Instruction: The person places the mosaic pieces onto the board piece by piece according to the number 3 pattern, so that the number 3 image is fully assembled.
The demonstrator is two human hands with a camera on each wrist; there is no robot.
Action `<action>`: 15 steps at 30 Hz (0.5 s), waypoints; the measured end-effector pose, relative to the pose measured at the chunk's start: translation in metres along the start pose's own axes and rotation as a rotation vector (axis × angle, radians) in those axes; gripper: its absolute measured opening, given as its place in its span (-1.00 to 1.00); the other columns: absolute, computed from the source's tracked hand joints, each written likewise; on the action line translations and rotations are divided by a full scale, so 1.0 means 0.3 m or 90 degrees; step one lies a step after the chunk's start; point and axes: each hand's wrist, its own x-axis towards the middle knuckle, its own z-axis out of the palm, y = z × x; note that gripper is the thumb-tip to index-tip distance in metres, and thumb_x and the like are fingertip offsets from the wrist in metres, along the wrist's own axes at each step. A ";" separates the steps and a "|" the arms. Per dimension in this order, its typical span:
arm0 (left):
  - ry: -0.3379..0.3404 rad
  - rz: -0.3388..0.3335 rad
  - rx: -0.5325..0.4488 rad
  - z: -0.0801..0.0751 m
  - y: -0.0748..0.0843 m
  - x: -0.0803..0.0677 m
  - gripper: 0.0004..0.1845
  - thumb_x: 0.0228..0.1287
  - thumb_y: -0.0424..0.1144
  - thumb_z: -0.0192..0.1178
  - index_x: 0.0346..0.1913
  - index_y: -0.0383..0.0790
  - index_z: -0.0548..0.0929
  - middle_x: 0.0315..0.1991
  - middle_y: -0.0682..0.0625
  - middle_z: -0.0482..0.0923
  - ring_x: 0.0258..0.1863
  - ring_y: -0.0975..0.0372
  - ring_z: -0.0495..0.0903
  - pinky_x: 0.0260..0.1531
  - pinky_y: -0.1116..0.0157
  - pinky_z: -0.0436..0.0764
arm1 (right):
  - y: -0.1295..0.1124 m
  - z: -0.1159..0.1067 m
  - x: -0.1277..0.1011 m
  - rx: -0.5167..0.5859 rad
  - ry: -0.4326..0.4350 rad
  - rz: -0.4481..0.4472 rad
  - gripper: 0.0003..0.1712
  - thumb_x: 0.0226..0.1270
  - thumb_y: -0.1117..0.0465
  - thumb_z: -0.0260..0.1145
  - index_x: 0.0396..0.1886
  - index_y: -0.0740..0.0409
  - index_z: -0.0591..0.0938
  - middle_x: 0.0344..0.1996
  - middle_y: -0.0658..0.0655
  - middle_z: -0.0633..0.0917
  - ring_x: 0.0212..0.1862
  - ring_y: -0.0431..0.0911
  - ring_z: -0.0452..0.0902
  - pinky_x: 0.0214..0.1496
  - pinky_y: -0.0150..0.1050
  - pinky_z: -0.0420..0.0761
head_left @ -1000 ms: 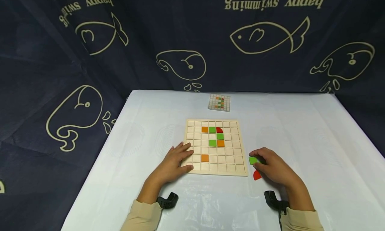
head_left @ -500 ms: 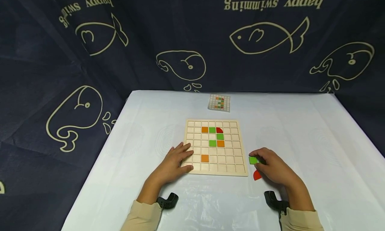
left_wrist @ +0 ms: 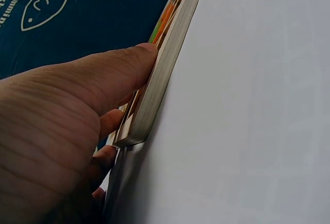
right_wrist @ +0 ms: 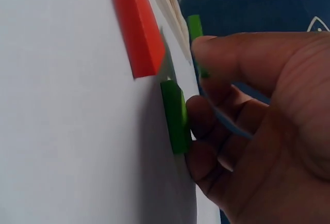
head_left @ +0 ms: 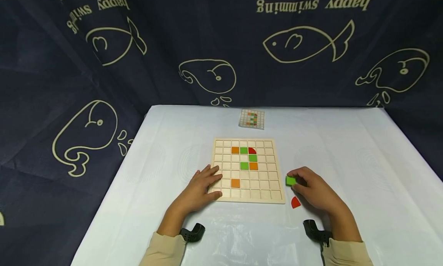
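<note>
My right hand [head_left: 313, 189] pinches a green square tile [head_left: 290, 181] between thumb and fingers, off the board's right side. The right wrist view shows that tile raised on edge, while a second green tile [right_wrist: 176, 118] lies on the table below, beside the curled lower fingers. A red quarter-round tile [head_left: 295, 202] rests on the table nearby. My left hand [head_left: 199, 189] rests with spread fingers on the near left corner of the wooden grid board [head_left: 264, 185]. Orange, green and red tiles sit in its cells, including a lone orange square [head_left: 235, 183] near the front.
Behind the board lies a small pattern card [head_left: 251, 119] with a printed grid of coloured squares. A white cover spreads over the table [head_left: 166, 143]. Dark cloth [head_left: 207, 27] with fish drawings hangs at the back and left.
My right hand has lifted the green tile slightly and moved it a little away from the red tile. The left hand keeps its place on the board.
</note>
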 end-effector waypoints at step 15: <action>-0.003 -0.003 -0.003 -0.004 -0.004 -0.001 -0.40 0.30 -0.12 0.33 0.35 -0.26 0.50 0.49 -0.12 0.22 0.53 -0.06 -0.01 0.43 -0.18 -0.09 | -0.065 0.016 0.063 0.025 -0.012 -0.027 -0.71 0.31 0.40 0.30 0.01 0.15 0.64 -0.12 0.03 0.59 -0.13 -0.07 0.46 -0.04 -0.12 0.50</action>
